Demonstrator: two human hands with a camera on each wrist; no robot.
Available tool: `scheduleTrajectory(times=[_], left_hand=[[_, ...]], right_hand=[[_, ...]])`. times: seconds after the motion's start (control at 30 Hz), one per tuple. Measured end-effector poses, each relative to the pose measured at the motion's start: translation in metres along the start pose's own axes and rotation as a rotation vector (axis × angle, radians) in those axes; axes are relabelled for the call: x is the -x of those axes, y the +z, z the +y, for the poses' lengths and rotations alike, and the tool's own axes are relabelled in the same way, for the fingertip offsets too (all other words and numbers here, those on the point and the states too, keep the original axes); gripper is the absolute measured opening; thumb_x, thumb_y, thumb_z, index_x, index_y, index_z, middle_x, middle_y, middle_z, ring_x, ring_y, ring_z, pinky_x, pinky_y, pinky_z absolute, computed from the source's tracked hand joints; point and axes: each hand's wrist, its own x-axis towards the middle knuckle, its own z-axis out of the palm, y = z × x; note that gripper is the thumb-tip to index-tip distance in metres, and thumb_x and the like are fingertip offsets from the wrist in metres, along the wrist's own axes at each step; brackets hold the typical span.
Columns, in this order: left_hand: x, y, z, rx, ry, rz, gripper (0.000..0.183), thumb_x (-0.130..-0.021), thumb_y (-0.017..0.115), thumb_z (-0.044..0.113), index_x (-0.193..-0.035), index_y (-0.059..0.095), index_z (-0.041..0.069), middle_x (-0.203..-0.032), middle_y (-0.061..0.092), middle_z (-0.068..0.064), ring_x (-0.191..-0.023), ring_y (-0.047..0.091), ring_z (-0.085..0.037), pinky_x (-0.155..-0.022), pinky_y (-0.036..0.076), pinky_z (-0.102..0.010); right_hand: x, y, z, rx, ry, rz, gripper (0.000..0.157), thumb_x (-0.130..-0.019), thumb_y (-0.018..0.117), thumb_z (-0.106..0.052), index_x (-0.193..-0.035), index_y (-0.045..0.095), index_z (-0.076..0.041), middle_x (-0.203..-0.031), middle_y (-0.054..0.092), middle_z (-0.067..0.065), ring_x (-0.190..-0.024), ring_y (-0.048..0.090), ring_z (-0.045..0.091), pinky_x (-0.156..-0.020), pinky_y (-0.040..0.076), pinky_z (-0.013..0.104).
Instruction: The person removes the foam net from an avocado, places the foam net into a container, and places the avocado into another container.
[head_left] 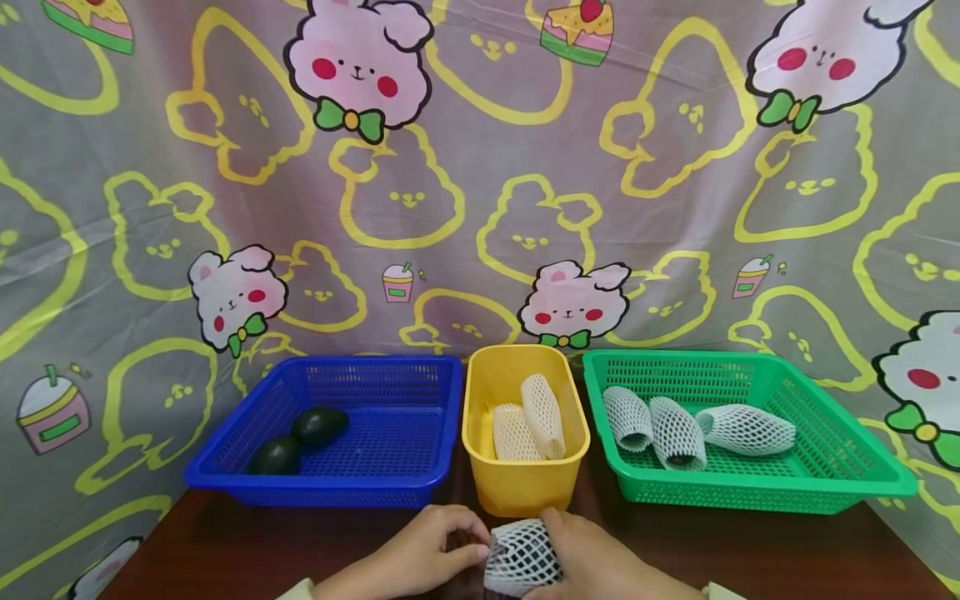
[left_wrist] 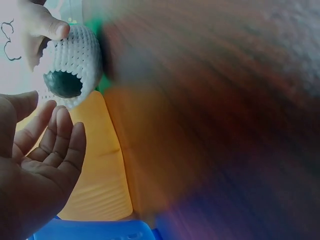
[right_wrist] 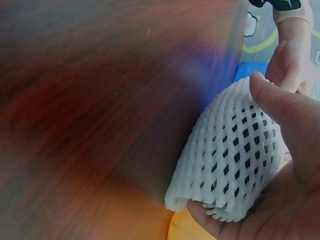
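A white foam net sleeve (head_left: 522,557) with a dark green avocado (left_wrist: 64,84) inside lies in front of the yellow bin. My right hand (head_left: 592,554) grips it from the right, thumb on the near side and fingers around the other. The avocado's end shows through the sleeve's open mouth, which faces my left hand (head_left: 431,550). Those left fingers are loosely bent, their tips right at the rim of the sleeve. In the right wrist view, dark green shows through the mesh of the sleeve (right_wrist: 230,155).
Two bare avocados (head_left: 320,427) lie in the blue basket (head_left: 315,492) at left. The yellow bin (head_left: 525,490) in the middle holds two cream foam nets (head_left: 543,417). At right, the green basket (head_left: 757,493) holds three netted pieces (head_left: 750,429). A patterned curtain (head_left: 480,208) hangs behind.
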Motion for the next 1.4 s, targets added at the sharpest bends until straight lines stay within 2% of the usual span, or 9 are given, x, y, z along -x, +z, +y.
scheduleTrajectory(times=[0.1,0.17,0.23,0.43,0.53,0.8,1.07,1.2,1.4], left_hand=[[-0.001,0.0,0.0,-0.011,0.026,-0.004,0.006,-0.092,0.068,0.016,-0.095,0.072,0.014,-0.093,0.066,0.013,-0.085,0.057,0.002,-0.07,0.049,-0.02],[-0.002,0.001,0.0,0.005,0.016,-0.003,0.006,-0.092,0.068,0.015,-0.096,0.073,0.014,-0.093,0.066,0.013,-0.085,0.057,0.002,-0.071,0.05,-0.02],[-0.002,0.002,0.0,0.053,-0.024,0.006,0.008,-0.092,0.068,0.013,-0.097,0.073,0.012,-0.093,0.067,0.013,-0.083,0.058,0.001,-0.07,0.051,-0.02],[-0.005,0.007,0.002,0.265,-0.198,0.076,0.012,-0.092,0.065,0.005,-0.1,0.073,0.002,-0.088,0.07,0.002,-0.071,0.064,-0.004,-0.064,0.055,-0.024],[-0.008,0.009,0.003,0.327,-0.234,0.101,0.013,-0.092,0.064,0.001,-0.101,0.073,-0.001,-0.089,0.072,-0.003,-0.076,0.067,-0.009,-0.068,0.055,-0.024],[-0.01,0.014,0.003,0.373,-0.245,0.105,0.02,-0.088,0.069,0.003,-0.107,0.07,-0.004,-0.102,0.07,-0.008,-0.09,0.067,-0.01,-0.076,0.052,-0.02],[-0.009,0.014,0.005,0.4,-0.244,0.086,0.025,-0.086,0.072,0.004,-0.108,0.068,-0.005,-0.098,0.071,-0.009,-0.089,0.067,-0.009,-0.076,0.051,-0.019],[-0.009,0.014,0.005,0.396,-0.248,0.08,0.025,-0.086,0.072,0.004,-0.108,0.068,-0.006,-0.097,0.071,-0.01,-0.089,0.067,-0.01,-0.076,0.051,-0.019],[-0.009,0.015,0.005,0.401,-0.244,0.076,0.023,-0.086,0.071,0.003,-0.108,0.068,-0.004,-0.099,0.07,-0.012,-0.089,0.067,-0.013,-0.075,0.052,-0.019]], right_hand=[[0.0,-0.001,-0.001,0.007,0.002,-0.001,0.08,-0.066,0.082,-0.057,-0.118,0.05,-0.007,-0.097,0.055,-0.003,-0.081,0.051,0.01,-0.076,0.05,0.036],[-0.001,-0.001,-0.001,0.01,0.007,-0.004,0.08,-0.066,0.082,-0.058,-0.118,0.05,-0.007,-0.097,0.055,-0.003,-0.081,0.051,0.011,-0.077,0.05,0.037],[-0.001,-0.001,-0.001,0.011,0.006,-0.006,0.08,-0.066,0.082,-0.057,-0.119,0.05,-0.007,-0.098,0.055,-0.003,-0.081,0.052,0.011,-0.077,0.05,0.037],[-0.002,-0.001,-0.001,0.03,-0.007,-0.011,0.081,-0.067,0.081,-0.058,-0.119,0.05,-0.005,-0.098,0.055,-0.002,-0.082,0.051,0.011,-0.079,0.05,0.038],[-0.001,-0.002,0.0,0.054,-0.034,0.003,0.08,-0.067,0.081,-0.059,-0.119,0.05,-0.005,-0.098,0.055,-0.003,-0.082,0.051,0.01,-0.078,0.05,0.037],[0.002,-0.006,0.0,0.056,-0.055,0.008,0.08,-0.069,0.079,-0.059,-0.123,0.051,-0.007,-0.101,0.057,-0.005,-0.085,0.053,0.008,-0.077,0.05,0.036],[0.01,-0.02,0.006,0.032,-0.1,-0.016,0.079,-0.071,0.078,-0.058,-0.129,0.05,-0.012,-0.11,0.057,-0.007,-0.092,0.053,0.006,-0.081,0.049,0.035],[0.013,-0.024,0.012,0.01,-0.12,-0.025,0.074,-0.073,0.078,-0.056,-0.129,0.052,-0.015,-0.112,0.057,-0.011,-0.094,0.053,0.004,-0.083,0.049,0.034],[0.017,-0.025,0.022,0.005,-0.144,-0.045,0.065,-0.076,0.079,-0.047,-0.126,0.055,-0.012,-0.107,0.058,-0.013,-0.088,0.053,0.001,-0.08,0.05,0.031]])
